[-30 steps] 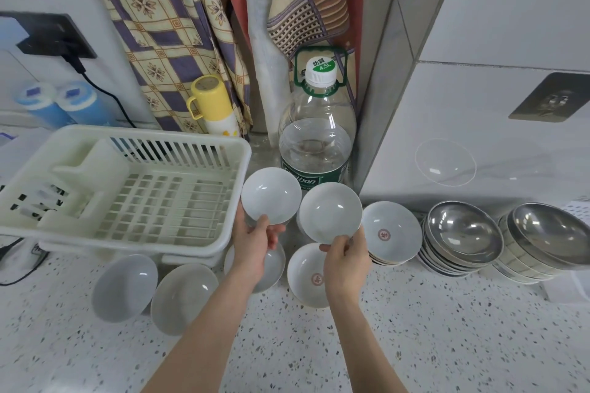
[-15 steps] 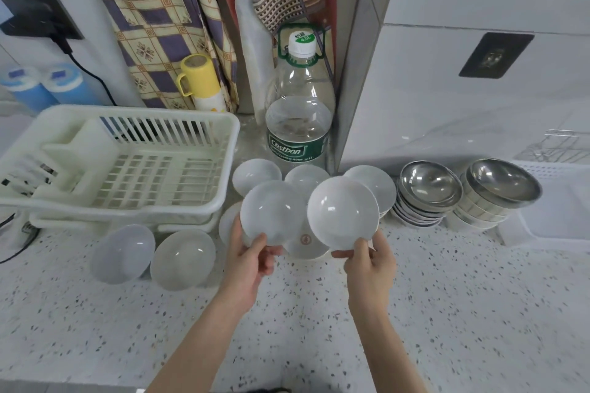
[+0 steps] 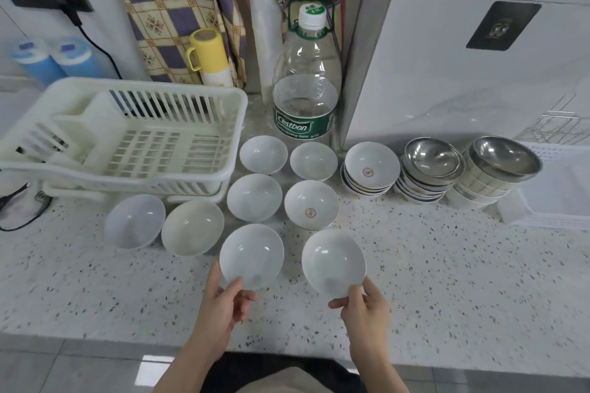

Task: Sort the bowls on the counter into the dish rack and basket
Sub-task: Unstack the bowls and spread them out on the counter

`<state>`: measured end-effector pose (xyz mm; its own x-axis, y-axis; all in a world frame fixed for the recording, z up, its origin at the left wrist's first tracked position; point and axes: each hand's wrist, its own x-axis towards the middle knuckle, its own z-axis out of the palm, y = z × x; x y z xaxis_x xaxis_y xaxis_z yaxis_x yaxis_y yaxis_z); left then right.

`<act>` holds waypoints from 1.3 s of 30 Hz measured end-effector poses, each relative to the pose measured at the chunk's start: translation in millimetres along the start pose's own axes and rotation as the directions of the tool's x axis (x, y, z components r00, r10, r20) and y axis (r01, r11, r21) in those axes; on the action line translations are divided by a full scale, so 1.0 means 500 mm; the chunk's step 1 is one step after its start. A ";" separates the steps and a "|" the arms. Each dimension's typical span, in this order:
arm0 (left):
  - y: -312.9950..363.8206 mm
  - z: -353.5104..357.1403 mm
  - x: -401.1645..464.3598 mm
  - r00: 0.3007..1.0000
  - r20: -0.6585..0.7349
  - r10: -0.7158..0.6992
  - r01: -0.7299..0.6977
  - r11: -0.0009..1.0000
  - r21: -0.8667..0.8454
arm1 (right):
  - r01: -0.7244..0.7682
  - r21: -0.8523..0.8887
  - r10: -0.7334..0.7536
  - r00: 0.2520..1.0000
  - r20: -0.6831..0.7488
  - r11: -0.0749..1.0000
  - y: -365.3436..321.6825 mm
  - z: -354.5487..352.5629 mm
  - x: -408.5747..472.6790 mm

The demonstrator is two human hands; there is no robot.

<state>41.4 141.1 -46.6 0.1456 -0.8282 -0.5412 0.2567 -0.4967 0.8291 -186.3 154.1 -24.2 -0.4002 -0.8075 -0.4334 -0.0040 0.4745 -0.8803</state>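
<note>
The white dish rack sits at the counter's back left, and nothing shows on its slatted floor. Right of the rack's near corner, four white bowls stand in a two-by-two block: two at the back, next to the water bottle, and two nearer, the right one with a red mark inside. In front of the rack lie two more bowls, a bluish one and a white one, just beside each other. Farther right of the rack, past the bottle, stand three stacks: white marked bowls, steel bowls, then a taller steel-topped stack. Beyond those, at the right edge, is a white basket below a wire rack; I cannot tell what it holds.

The left hand pinches the near rim of a white bowl, thumb inside, fingers curled beneath. The right hand grips a second white bowl the same way. Both bowls are tilted, open side toward the camera, in front of the two-by-two block and right of the rack's front pair; whether they touch the counter I cannot tell.
</note>
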 end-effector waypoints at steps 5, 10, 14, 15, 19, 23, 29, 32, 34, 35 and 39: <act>-0.003 -0.008 0.011 1.000 -0.019 -0.009 0.009 1.000 0.002 | -0.040 -0.023 0.041 0.999 0.020 0.999 0.009 0.014 0.016; -0.005 -0.013 0.015 0.999 -0.031 -0.016 0.016 1.000 -0.011 | -0.032 -0.023 0.033 0.999 0.003 0.999 0.008 0.020 0.022; -0.007 -0.013 0.016 0.999 -0.041 -0.023 0.023 1.000 -0.003 | -0.022 -0.016 0.022 0.999 -0.023 1.000 0.008 0.017 0.031; -0.007 -0.013 0.017 0.999 -0.040 -0.023 0.023 1.000 -0.001 | -0.021 -0.024 0.021 1.000 -0.021 0.999 0.008 0.016 0.032; -0.006 -0.011 0.019 0.999 -0.036 -0.017 0.018 1.000 0.014 | -0.011 -0.066 0.013 1.000 0.026 0.998 0.009 0.019 0.033; -0.003 -0.009 0.023 0.999 -0.028 -0.022 0.023 1.000 0.014 | -0.010 -0.083 0.015 0.998 0.063 0.997 0.013 0.033 0.029; -0.004 -0.010 0.026 0.998 -0.033 -0.047 0.048 0.998 0.039 | 0.009 -0.111 0.002 0.995 0.099 0.994 0.010 0.044 0.024; -0.004 -0.010 0.028 0.998 -0.031 -0.056 0.057 0.997 0.048 | -0.008 -0.112 0.021 0.993 0.113 0.994 0.013 0.043 0.026; -0.003 -0.009 0.029 0.998 -0.040 -0.058 0.060 0.997 0.054 | -0.033 -0.122 0.049 0.990 0.129 0.992 0.015 0.042 0.027; -0.003 -0.008 0.029 0.997 -0.044 -0.059 0.062 0.997 0.055 | -0.043 -0.130 0.061 0.989 0.138 0.991 0.017 0.042 0.028; 0.000 -0.008 0.029 0.996 -0.043 -0.072 0.074 0.996 0.055 | -0.057 -0.160 0.086 0.980 0.178 0.985 0.016 0.041 0.031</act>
<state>47.2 130.2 -54.9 0.1682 -0.7783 -0.6049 0.2137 -0.5703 0.7931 -173.9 138.4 -42.1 -0.2297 -0.8132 -0.5347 -0.1281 0.5698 -0.8117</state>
